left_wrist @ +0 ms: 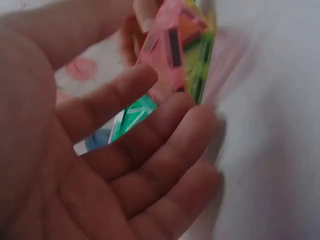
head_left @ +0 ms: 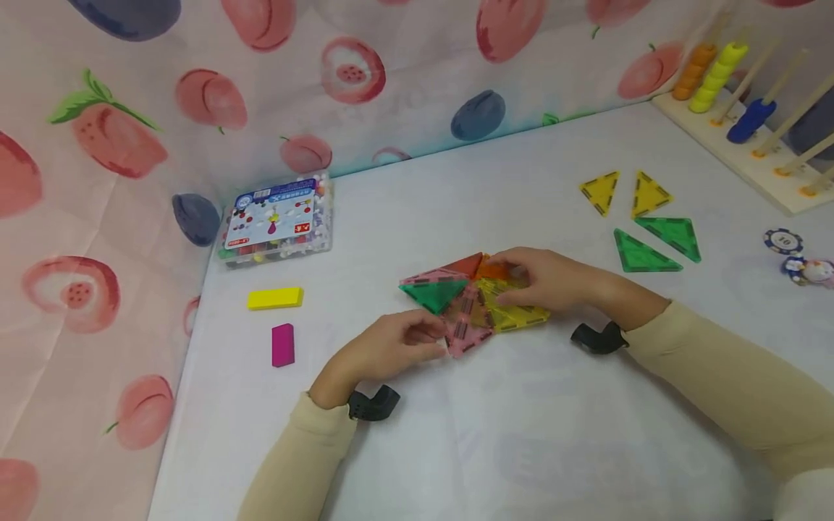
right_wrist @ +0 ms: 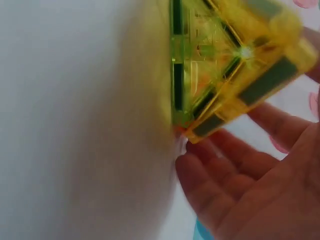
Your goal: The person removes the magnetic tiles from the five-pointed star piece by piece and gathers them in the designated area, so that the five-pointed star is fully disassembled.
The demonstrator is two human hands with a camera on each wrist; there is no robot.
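an uneven push could split the joined multicoloured translucent plastic triangles (head_left: 465, 318); the left hand (head_left: 389, 347) has loose fingers; whether the right hand (head_left: 554, 278) pinches, i cannot tell.

From where I sit, I see a clear plastic box of molecular model pieces (head_left: 270, 217) with a printed label at left of centre; below it I make out a yellow block (head_left: 275, 298) lying lengthwise and a magenta block (head_left: 283, 345); at the upper right I have a wooden bead rack (head_left: 736, 152) carrying orange, yellow and blue beads; under that, near the right edge, a poker chip (head_left: 783, 241) marked 10 sits beside a small figurine (head_left: 817, 271); a fruit-print cloth (head_left: 417, 72) spans my upper frame.
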